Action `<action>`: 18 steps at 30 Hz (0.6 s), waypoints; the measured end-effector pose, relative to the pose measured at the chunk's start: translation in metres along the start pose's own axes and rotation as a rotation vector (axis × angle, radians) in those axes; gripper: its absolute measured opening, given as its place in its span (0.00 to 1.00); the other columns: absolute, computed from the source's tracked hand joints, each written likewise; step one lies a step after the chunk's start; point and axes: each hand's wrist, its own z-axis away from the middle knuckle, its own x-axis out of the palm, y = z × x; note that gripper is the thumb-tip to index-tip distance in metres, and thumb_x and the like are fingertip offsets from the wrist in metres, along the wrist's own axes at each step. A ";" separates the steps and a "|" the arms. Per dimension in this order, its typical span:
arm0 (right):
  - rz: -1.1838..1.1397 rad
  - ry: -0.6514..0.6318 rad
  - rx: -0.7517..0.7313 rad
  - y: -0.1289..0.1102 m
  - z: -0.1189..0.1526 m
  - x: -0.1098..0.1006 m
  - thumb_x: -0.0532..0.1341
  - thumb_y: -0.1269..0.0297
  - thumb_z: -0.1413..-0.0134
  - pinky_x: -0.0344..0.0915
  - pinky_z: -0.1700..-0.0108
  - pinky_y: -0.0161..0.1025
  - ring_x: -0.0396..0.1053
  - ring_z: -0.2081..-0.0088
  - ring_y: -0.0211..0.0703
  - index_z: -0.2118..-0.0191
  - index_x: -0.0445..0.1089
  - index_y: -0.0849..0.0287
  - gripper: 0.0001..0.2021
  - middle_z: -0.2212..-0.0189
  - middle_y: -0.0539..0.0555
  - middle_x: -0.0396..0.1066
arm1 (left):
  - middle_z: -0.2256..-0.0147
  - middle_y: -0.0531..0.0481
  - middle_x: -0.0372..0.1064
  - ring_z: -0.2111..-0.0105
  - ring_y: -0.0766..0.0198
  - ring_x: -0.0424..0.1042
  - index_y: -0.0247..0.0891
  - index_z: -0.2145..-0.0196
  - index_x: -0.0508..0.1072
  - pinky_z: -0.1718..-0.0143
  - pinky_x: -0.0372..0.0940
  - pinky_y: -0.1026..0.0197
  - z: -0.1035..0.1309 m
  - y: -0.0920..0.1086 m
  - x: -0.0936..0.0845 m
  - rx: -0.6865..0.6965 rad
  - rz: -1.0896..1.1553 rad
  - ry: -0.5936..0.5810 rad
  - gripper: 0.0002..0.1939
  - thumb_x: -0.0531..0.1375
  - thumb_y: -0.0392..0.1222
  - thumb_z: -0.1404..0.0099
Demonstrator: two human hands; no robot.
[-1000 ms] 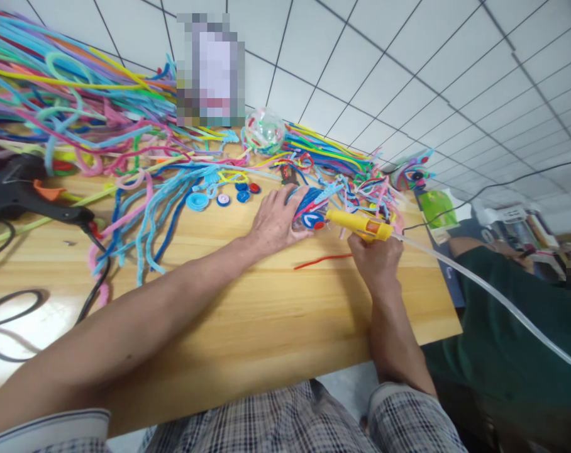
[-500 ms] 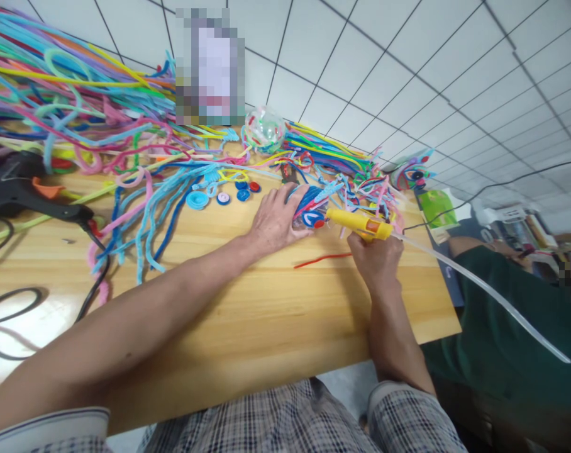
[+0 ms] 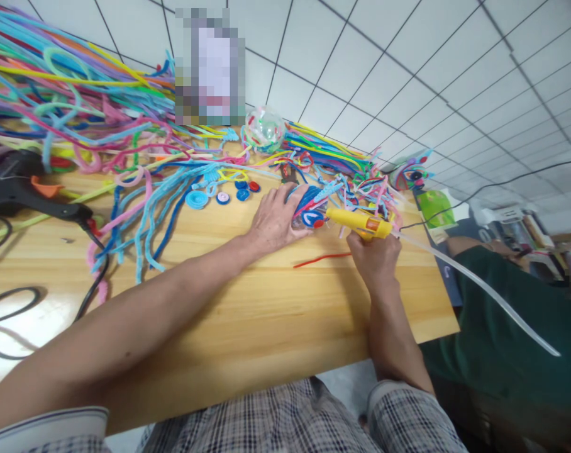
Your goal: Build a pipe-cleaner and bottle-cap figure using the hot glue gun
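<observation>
Head view, right hand near table edge

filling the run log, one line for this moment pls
left hand: holds blue pipe-cleaner piece on table | right hand: grips yellow glue gun, nozzle at piece

Honestly can't read any text here. The green packet at the table's far end has print on it, but it's way too small and blurry to make out.

Plaid trousers; striped sleeve cuff
</observation>
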 end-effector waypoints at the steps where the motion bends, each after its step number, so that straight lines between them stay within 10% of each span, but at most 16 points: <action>1: -0.008 0.003 -0.003 0.000 0.000 0.000 0.57 0.62 0.53 0.71 0.63 0.48 0.70 0.72 0.52 0.75 0.66 0.52 0.04 0.82 0.50 0.61 | 0.32 0.29 0.61 0.35 0.35 0.65 0.39 0.27 0.59 0.32 0.60 0.35 0.000 0.000 0.000 0.002 -0.004 0.002 0.53 0.75 0.57 0.42; 18: -0.035 -0.003 0.024 0.002 0.000 -0.001 0.59 0.61 0.52 0.71 0.64 0.48 0.71 0.71 0.53 0.76 0.66 0.51 0.05 0.82 0.50 0.63 | 0.32 0.30 0.61 0.34 0.35 0.65 0.41 0.27 0.58 0.33 0.60 0.34 0.000 -0.003 0.003 0.009 0.006 0.013 0.53 0.75 0.58 0.42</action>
